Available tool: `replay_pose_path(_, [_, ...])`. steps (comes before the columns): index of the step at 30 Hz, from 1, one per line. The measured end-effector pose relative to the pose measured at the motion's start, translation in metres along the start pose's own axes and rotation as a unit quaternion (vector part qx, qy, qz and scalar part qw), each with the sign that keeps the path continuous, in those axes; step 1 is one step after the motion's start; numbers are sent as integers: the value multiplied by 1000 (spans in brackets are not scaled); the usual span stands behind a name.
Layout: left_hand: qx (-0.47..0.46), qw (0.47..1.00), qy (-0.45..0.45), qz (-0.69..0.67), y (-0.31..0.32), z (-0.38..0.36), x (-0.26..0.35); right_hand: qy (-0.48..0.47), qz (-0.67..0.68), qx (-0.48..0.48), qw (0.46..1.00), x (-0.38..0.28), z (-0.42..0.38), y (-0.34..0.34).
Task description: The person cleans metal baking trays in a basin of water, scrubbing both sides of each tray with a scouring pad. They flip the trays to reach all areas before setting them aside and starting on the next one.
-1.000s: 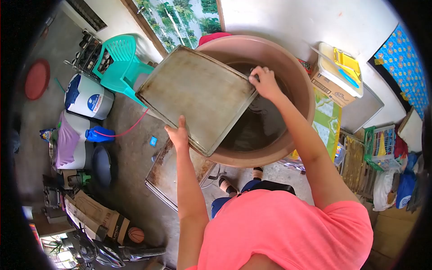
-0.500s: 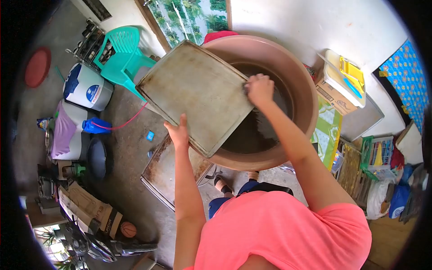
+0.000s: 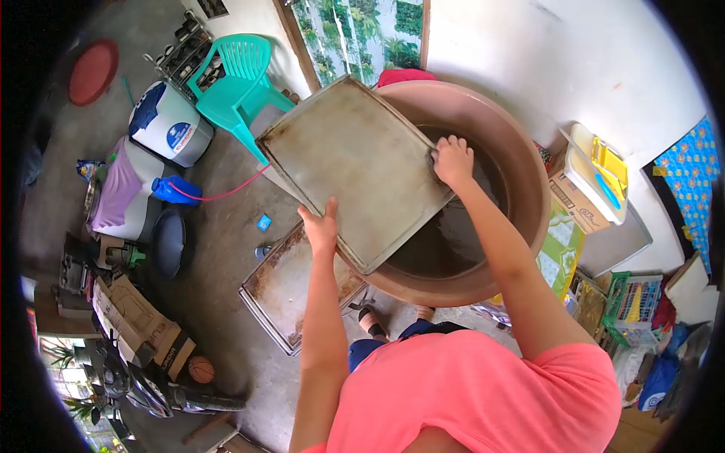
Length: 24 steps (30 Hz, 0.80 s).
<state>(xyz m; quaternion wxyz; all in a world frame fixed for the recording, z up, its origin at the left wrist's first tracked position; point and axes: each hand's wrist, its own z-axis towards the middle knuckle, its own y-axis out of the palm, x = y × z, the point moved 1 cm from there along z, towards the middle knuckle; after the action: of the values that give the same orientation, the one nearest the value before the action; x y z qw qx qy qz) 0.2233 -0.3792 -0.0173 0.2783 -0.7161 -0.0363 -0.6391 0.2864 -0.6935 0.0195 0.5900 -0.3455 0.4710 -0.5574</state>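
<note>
Seen from above, a person in a coral-pink short-sleeved top stands at a large round brownish-pink plastic tub part filled with dark water. A broad rectangular metal baking tray, dull grey with brown stains along its edges, slants across the tub's left side, its left part jutting out past the rim. The rim probably takes some of the weight, which would explain why one hand seems enough to steady it, and any drips on the right would likely fall into the water.

The left hand grips the tray's near left edge, thumb flat on top, the other fingers mostly hidden beneath. The right hand is curled in at the tray's right edge, apparently closed around a small dark object; too little shows to tell what it is. So the tray lies between the two hands, its flat face spread out to the far side of the left hand and to the left of the right hand.

On the floor, nearer and left of the tub, lie more rust-marked metal trays, apparently stacked. Farther left stands a turquoise plastic armchair.
</note>
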Motion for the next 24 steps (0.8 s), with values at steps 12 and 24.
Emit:
replay_pose_path(12, [-5,1000,21,-12,-5,-4,13,12,-26,-25,999,-2,33,2])
replay_pose_path(24, [-10,1000,-12,10,-6,-7,21,11,-25,-71,997,-2,39,11])
